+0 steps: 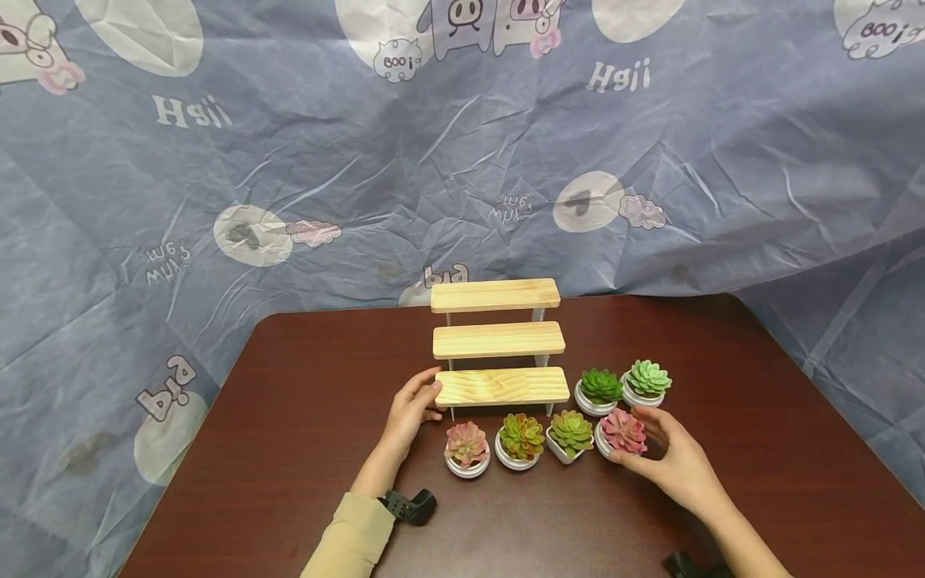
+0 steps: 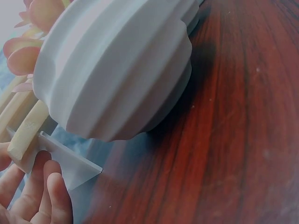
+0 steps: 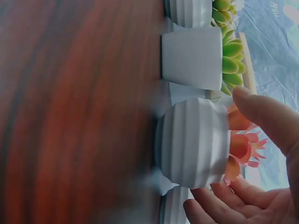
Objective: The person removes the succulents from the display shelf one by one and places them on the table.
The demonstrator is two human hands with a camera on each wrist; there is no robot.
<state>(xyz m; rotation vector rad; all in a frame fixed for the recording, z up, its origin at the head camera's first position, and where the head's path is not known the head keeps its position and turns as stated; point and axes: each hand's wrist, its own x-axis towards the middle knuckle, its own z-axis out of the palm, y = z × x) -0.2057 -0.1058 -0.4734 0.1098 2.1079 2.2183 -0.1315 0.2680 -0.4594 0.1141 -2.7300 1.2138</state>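
My left hand (image 1: 413, 405) pinches the left end of the lowest board of a three-step wooden display shelf (image 1: 499, 387); the left wrist view shows its fingers (image 2: 55, 196) beside the clear side support. Around a pink succulent in a white ribbed pot (image 3: 194, 142), my right hand (image 1: 679, 457) spreads its thumb and fingers. Its thumb (image 3: 266, 112) lies just above rim level on one side, its fingers on the other. That pot stands in the front row beside a green succulent in a square white pot (image 3: 191, 58).
Further left in the row are a yellow-green and red succulent (image 1: 522, 437) and a pale pink succulent (image 1: 466, 445). Behind the right hand's pot stand a dark green succulent (image 1: 601, 387) and a light green succulent (image 1: 648, 379). A blue printed cloth (image 1: 347, 177) hangs behind the dark wooden table (image 1: 303, 449).
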